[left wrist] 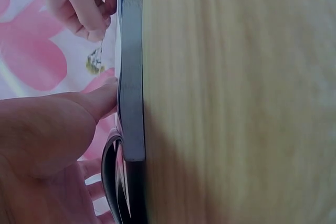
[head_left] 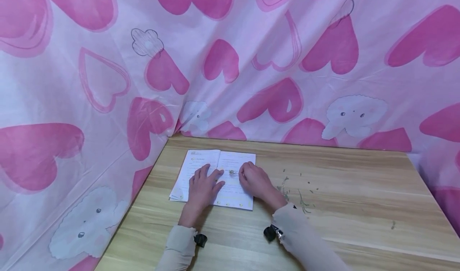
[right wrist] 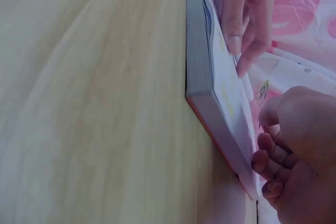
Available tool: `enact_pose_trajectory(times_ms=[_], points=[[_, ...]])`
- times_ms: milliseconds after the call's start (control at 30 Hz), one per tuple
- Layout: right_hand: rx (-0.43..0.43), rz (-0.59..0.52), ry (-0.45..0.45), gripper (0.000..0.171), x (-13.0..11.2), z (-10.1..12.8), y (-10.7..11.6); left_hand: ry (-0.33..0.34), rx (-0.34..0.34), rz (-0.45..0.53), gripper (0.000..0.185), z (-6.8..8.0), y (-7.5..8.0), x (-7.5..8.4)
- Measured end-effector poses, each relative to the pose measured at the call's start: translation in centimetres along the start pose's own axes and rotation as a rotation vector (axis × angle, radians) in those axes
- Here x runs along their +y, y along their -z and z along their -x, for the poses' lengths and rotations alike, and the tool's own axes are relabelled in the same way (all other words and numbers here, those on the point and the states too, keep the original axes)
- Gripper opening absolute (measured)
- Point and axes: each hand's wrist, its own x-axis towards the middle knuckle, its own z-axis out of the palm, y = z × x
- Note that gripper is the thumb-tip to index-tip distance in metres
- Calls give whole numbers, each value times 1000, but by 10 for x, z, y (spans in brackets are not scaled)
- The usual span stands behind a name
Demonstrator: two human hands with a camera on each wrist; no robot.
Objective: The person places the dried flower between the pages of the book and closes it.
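Both hands work the open white printed booklet at frame centre: left hand flat on it, right hand pinching a small green plant sprig. We judge placement underway; next needs gentle release.

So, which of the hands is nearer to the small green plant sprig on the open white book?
The right hand: its curled fingertips pinch the small green plant sprig above the open white book. The left hand lies flat on the page, its fingertips just left of the sprig.
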Motion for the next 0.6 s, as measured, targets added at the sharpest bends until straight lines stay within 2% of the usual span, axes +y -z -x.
enact_pose_trajectory(times_ms=[167,400,500,600], points=[[14,5,-16,11,1,-5,-7,2,-8,10,45,-1,0,2],[34,-90,-54,14,12,-6,-3,20,-20,39,45,0,1,3],[47,-105,-86,25,22,-7,5,27,-27,43,46,1,1,4],[42,-98,-145,43,34,-8,13,25,-21,33,45,2,1,3]])
